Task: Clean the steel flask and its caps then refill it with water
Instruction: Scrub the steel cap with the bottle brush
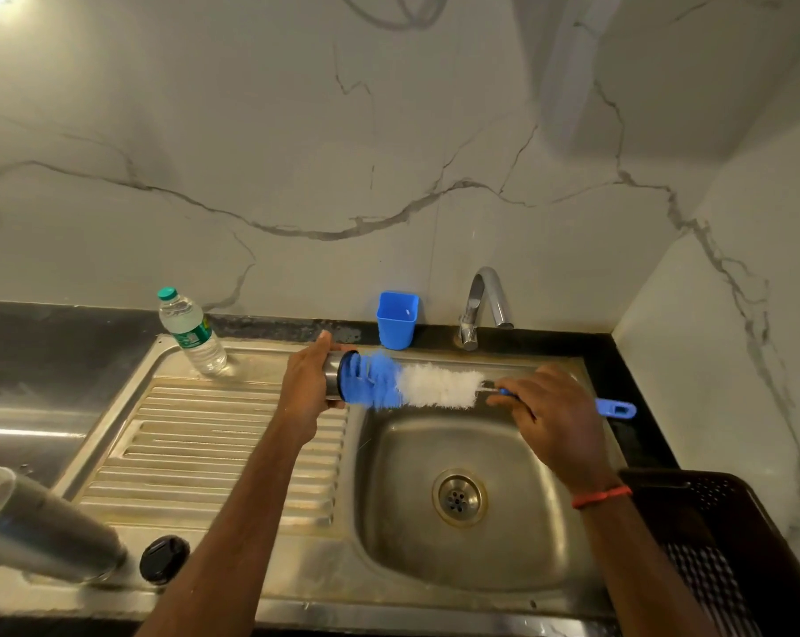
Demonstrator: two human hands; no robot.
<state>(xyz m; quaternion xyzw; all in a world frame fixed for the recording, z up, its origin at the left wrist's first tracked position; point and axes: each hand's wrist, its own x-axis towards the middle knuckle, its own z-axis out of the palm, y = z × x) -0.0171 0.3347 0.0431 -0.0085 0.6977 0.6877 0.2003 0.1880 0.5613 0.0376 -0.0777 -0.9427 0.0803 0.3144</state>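
Note:
My left hand (303,388) grips a small steel cap (331,374) with a dark rim, held on its side above the sink's left edge. The blue tip of a blue-and-white bottle brush (434,386) is pushed into the cap's opening. My right hand (554,425) holds the brush by its blue handle, over the basin. The steel flask (44,531) stands open at the near left corner of the drainboard. A round black cap (163,559) lies right beside its base.
The steel sink basin (517,452) has a drain (458,496) at its middle and a chrome tap (485,305) behind it. A plastic water bottle (191,333) and a blue cup (397,319) stand at the back. A dark basket (710,544) sits at the near right.

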